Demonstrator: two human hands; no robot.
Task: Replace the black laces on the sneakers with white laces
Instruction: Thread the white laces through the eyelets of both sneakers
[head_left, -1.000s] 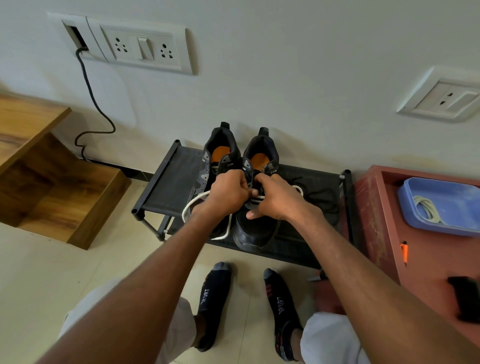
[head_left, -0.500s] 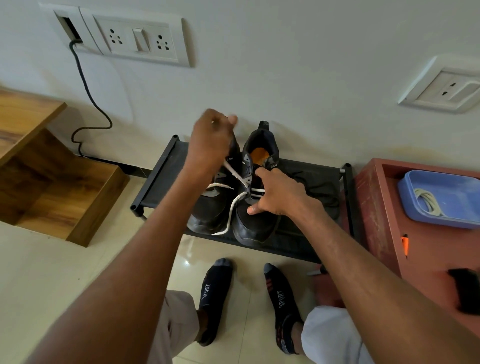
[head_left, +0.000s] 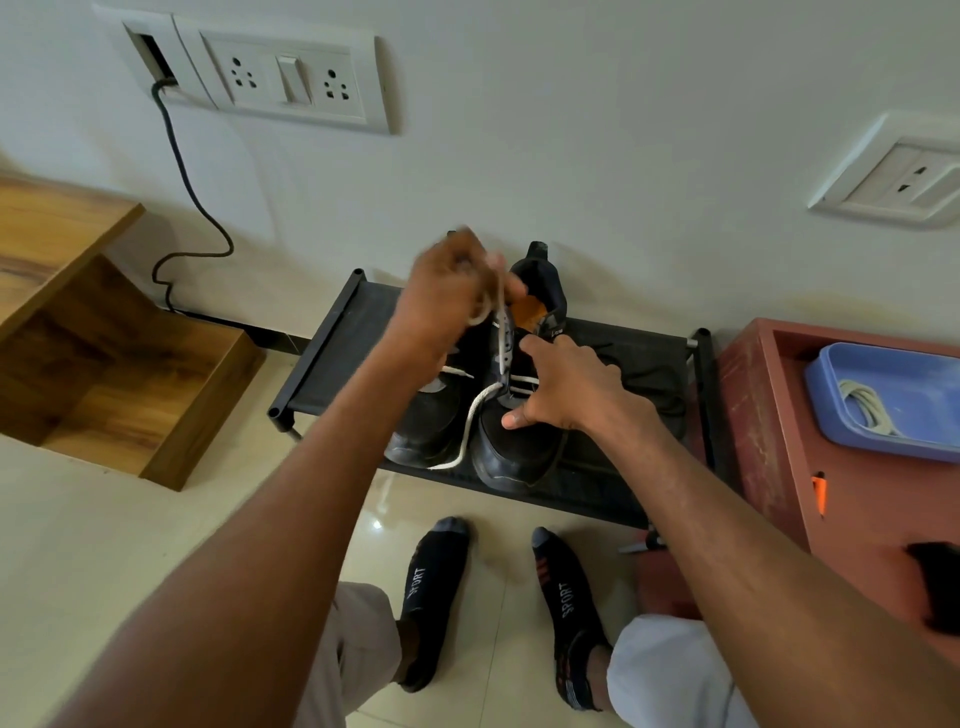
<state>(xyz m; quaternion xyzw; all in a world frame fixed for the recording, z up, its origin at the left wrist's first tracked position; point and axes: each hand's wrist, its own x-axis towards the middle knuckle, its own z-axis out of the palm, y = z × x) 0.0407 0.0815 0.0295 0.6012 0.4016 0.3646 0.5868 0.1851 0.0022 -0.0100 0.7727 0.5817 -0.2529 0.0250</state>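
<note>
White cord lace (head_left: 470, 415) — pinched taut by left hand (head_left: 441, 296); right hand (head_left: 563, 387) rests spread on matte sneaker (head_left: 511, 441).

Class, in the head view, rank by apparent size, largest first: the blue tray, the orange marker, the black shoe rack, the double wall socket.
1. Shoe rack
2. Wall socket
3. Blue tray, cut off by the frame edge, so its place is unsure
4. Orange marker

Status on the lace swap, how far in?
Done: a white lace shows on the left sneaker, and white rungs cross the right sneaker's lower eyelets. In hand: left hand pulls the white lace up; right hand steadies the shoe. Left: upper eyelets, tying. How complete the left sneaker is can't be seen.
</note>
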